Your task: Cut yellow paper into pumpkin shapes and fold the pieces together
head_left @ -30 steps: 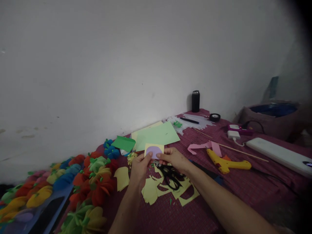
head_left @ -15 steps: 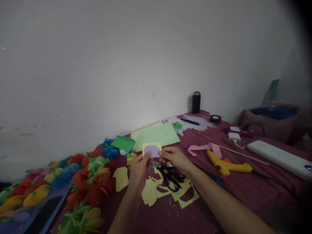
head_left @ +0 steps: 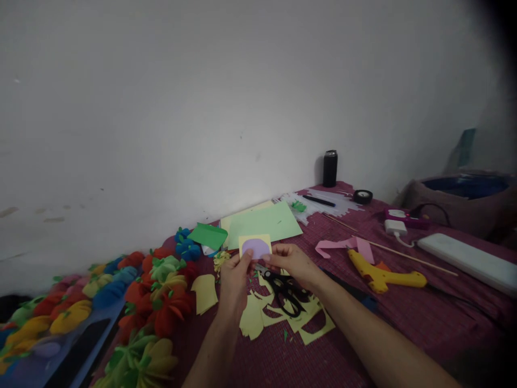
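A purple rounded paper template (head_left: pixel 257 248) lies flat against a small yellow paper square (head_left: pixel 267 238). My left hand (head_left: pixel 238 267) pinches both at the lower left, its thumb over the purple piece. On the right edge, the fingers of my right hand (head_left: pixel 288 261) pinch the same papers. Black-handled scissors (head_left: pixel 287 293) rest on the table below the hands. Around them are yellow paper offcuts (head_left: pixel 315 325) with curved cut edges and a group of cut yellow petal shapes (head_left: pixel 251 318). Another stack of yellow cut pieces (head_left: pixel 205 293) sits left of my left wrist.
Colourful paper flowers (head_left: pixel 161 291) crowd the left side. Behind the hands lie pale green sheets (head_left: pixel 266 225) and a dark green paper (head_left: pixel 208 236). A yellow glue gun (head_left: pixel 383 275), pink strip (head_left: pixel 339 245), wooden stick (head_left: pixel 407 255), white power strip (head_left: pixel 464 258) and black can (head_left: pixel 330 168) are farther right.
The whole view has shifted slightly, so things appear a little farther right. Both hands keep hold of the papers, and the purple template sits slightly differently on the yellow square.
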### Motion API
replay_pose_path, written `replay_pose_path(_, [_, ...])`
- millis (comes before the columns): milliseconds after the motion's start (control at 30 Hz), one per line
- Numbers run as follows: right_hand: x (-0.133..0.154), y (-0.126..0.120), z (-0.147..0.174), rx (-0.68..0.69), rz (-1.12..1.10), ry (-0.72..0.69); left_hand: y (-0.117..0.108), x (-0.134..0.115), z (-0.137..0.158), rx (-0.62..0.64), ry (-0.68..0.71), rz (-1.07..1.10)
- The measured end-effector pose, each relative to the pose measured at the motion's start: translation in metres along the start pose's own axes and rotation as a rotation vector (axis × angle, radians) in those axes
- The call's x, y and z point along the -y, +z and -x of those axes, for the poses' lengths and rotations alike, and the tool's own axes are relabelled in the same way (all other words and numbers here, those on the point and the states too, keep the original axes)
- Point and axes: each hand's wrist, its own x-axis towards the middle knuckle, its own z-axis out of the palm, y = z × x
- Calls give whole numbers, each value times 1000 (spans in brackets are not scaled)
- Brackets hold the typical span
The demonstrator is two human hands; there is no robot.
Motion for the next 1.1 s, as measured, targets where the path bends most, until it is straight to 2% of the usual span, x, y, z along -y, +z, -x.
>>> replay_pose_path(400, [0,0,1,-43,42,5,0,1,1,17,19,17])
replay_pose_path(867, [-1,-1,0,-40,76,-44,2,-7,3,73,-13,173])
replay_pose_path(1100, [-3,-1,0,-46,73,-49,4,-7,4,74,-28,125])
